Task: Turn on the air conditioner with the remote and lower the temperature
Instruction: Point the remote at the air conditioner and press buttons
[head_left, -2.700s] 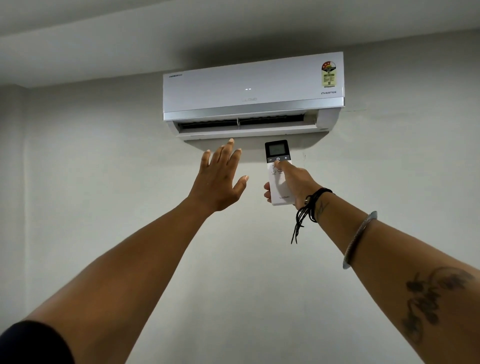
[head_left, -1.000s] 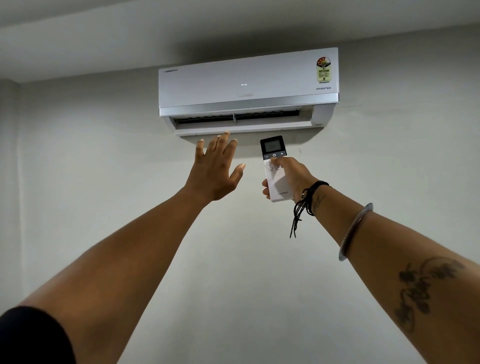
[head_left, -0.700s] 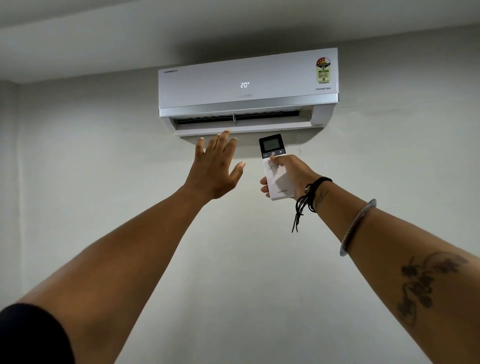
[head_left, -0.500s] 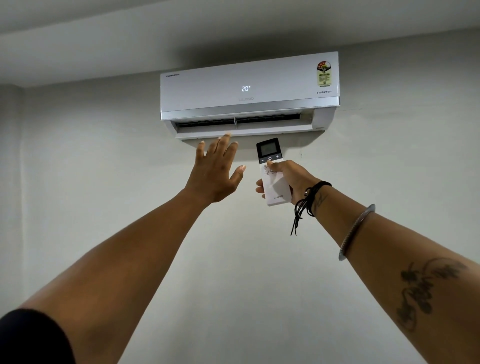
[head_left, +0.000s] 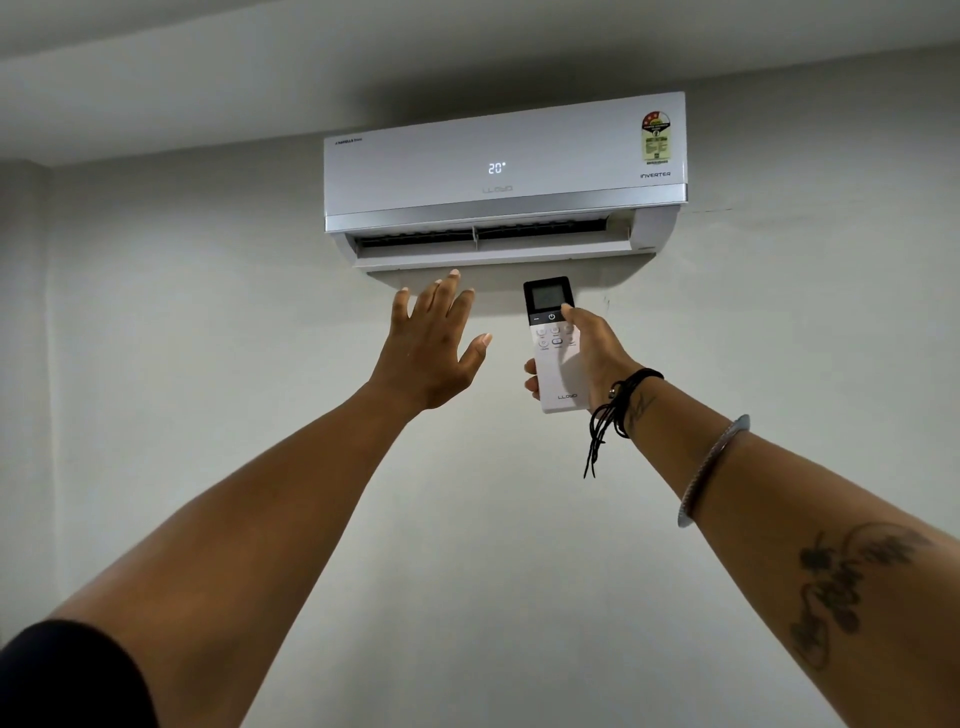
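Lloyd air conditioner (head_left: 467, 156) reads 20°, unit evidently on; below it right hand (head_left: 597, 358) grips remote (head_left: 558, 358), left hand (head_left: 431, 353) splayed empty; next: press minus key.

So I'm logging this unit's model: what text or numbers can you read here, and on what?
"20°": AC front display.
"LLOYD": AC front, faint, below the display.
"INVERTER": AC, right end.
"LLOYD": remote, lower end.
AC top-left logo, rating sticker, remote screen: too small to read.

A plain pale wall (head_left: 519, 545) meets a shadowed ceiling (head_left: 260, 57); a faint dark mark (head_left: 712, 210) crosses the wall.
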